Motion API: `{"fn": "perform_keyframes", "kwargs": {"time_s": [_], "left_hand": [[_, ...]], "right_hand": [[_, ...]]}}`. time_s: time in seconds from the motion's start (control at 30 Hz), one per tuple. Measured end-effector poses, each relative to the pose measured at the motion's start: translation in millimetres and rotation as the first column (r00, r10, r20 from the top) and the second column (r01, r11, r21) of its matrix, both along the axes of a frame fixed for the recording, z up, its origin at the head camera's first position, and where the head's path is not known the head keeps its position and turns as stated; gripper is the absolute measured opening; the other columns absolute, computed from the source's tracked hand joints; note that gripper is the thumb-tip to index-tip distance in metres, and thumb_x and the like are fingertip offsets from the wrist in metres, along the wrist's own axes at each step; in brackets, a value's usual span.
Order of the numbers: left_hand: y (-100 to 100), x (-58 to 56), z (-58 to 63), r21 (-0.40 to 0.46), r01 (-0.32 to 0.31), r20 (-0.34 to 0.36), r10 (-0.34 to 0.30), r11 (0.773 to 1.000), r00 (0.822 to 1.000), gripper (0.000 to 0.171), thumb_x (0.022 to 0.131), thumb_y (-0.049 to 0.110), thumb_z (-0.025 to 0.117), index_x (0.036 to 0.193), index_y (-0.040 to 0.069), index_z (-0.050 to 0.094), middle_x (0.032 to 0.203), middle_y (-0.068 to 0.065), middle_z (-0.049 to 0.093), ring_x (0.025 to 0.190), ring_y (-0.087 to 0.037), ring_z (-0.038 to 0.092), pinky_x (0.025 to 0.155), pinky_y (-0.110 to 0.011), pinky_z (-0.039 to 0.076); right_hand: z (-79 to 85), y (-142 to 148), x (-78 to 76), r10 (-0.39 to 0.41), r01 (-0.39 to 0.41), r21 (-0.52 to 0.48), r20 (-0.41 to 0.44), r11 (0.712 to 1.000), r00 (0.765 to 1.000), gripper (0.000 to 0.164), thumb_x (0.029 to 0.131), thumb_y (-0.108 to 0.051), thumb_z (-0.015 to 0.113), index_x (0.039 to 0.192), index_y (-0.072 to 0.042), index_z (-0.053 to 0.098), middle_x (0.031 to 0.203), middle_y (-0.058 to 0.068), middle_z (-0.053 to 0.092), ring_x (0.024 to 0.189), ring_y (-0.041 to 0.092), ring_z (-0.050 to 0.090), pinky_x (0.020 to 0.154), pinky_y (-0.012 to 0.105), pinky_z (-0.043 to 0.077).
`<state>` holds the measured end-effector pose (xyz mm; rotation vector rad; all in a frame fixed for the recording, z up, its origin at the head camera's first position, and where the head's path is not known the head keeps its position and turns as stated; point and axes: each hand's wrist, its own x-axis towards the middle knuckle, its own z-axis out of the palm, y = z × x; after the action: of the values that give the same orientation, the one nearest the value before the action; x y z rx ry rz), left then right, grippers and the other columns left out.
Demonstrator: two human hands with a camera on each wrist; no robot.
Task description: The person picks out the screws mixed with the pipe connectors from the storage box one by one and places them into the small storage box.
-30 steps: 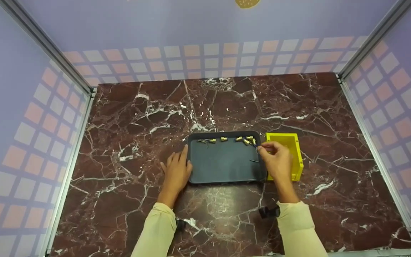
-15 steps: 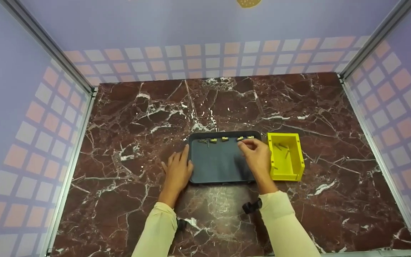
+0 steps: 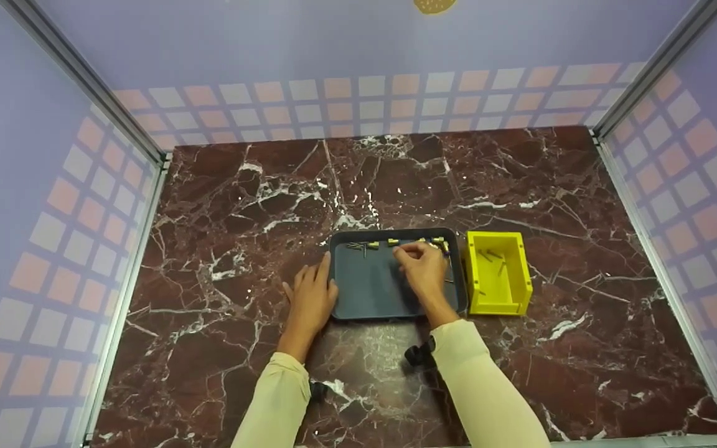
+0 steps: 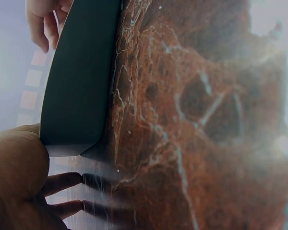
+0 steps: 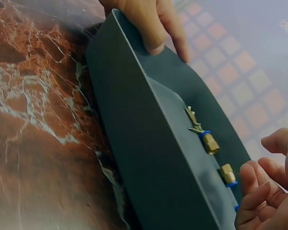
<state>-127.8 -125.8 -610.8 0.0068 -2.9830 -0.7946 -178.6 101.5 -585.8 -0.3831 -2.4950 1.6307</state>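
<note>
In the head view a dark grey tray [image 3: 365, 292] lies on the table. My left hand [image 3: 312, 298] holds its left wall, thumb over the rim and fingers outside; the right wrist view shows this thumb [image 5: 156, 45] inside the tray. My right hand [image 3: 424, 270] hovers over the tray, its fingers loosely bent, with nothing visible between them. Close to its fingertips is a brass fitting with a blue ring [image 5: 228, 175]. Another brass fitting [image 5: 210, 143] lies beside several thin screws or nails [image 5: 192, 117]. More fittings [image 3: 438, 240] sit at the far right corner, partly behind the hand.
A yellow bin [image 3: 498, 308] stands just right of the tray, with several thin metal pieces [image 3: 500, 269] inside. The table [image 3: 240, 249] has a dark red marbled top. Panels [image 3: 358, 62] enclose its back and sides.
My right hand has moved left from the tray's right edge to above its upper middle, uncovering the yellow bin. My left hand has stayed on the tray's left wall.
</note>
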Motion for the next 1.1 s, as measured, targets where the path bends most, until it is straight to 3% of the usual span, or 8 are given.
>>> {"fn": "perform_keyframes", "kwargs": {"time_s": [0.27, 0.63, 0.87, 1.1], "left_hand": [[1, 0.4, -0.4, 0.007, -0.004, 0.003, 0.004, 1.000, 1.000, 0.058, 0.102, 0.026, 0.055, 0.158, 0.024, 0.041, 0.143, -0.010, 0.059, 0.143, -0.039, 0.043, 0.110, -0.082, 0.020], [1, -0.5, -0.6, -0.009, -0.008, 0.014, 0.008, 1.000, 1.000, 0.058, 0.102, 0.026, 0.054, 0.159, 0.025, 0.040, 0.145, -0.009, 0.059, 0.143, -0.038, 0.044, 0.111, -0.081, 0.021], [1, 1.2, 0.6, 0.002, 0.006, -0.034, -0.006, 1.000, 0.999, 0.057, 0.103, 0.023, 0.055, 0.158, 0.023, 0.042, 0.140, -0.010, 0.061, 0.142, -0.041, 0.045, 0.108, -0.083, 0.024], [1, 0.5, 1.8, -0.009, -0.002, -0.012, 0.002, 1.000, 1.000, 0.058, 0.102, 0.023, 0.055, 0.158, 0.023, 0.041, 0.142, -0.010, 0.060, 0.142, -0.040, 0.045, 0.109, -0.081, 0.023]], "right_hand": [[-9.6, -17, -5.7, 0.030, -0.026, -0.075, 0.050, 0.997, 0.998, 0.011, 0.086, -0.020, 0.081, 0.087, -0.010, 0.080, 0.073, 0.004, 0.075, 0.055, 0.017, 0.068, 0.051, 0.023, 0.049], [-12.7, -39, -14.0, 0.049, -0.048, -0.018, 0.073, 0.999, 0.996, 0.010, 0.084, -0.022, 0.079, 0.086, -0.013, 0.080, 0.073, 0.001, 0.076, 0.051, 0.009, 0.065, 0.054, 0.022, 0.050], [-12.7, -52, -15.9, 0.048, -0.055, 0.056, 0.111, 0.997, 0.993, 0.010, 0.084, -0.025, 0.078, 0.086, -0.016, 0.080, 0.071, -0.003, 0.076, 0.052, 0.008, 0.066, 0.058, 0.025, 0.051], [-11.3, -59, -17.3, 0.025, -0.036, 0.077, 0.140, 0.996, 0.990, 0.010, 0.082, -0.025, 0.079, 0.086, -0.015, 0.081, 0.073, -0.002, 0.077, 0.057, 0.011, 0.069, 0.063, 0.029, 0.056]]}}
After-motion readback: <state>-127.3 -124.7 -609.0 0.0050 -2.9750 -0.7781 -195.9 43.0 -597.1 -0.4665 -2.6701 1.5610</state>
